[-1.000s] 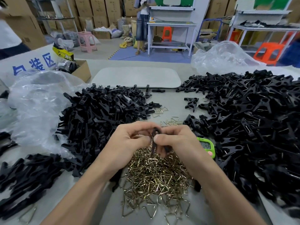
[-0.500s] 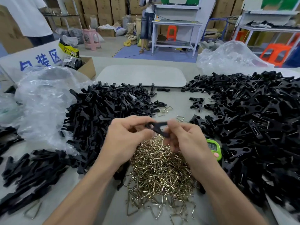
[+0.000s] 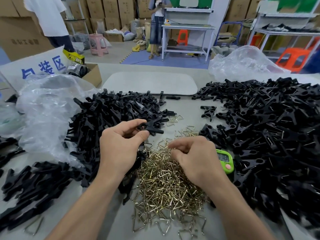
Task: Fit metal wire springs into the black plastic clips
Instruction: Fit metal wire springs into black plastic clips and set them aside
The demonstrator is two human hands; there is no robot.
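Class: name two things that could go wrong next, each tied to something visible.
The springs lie tangled; the right hand picking there may lift several together.
The left hand pinches the clip by one end only; it could twist when a spring goes in.

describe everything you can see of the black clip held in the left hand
The black clip looks like matte plastic: a round eye at its left end, arms splaying to the right. It is held roughly level above the table. The left hand pinches its eye end; nothing else touches it. No metal shows on it.
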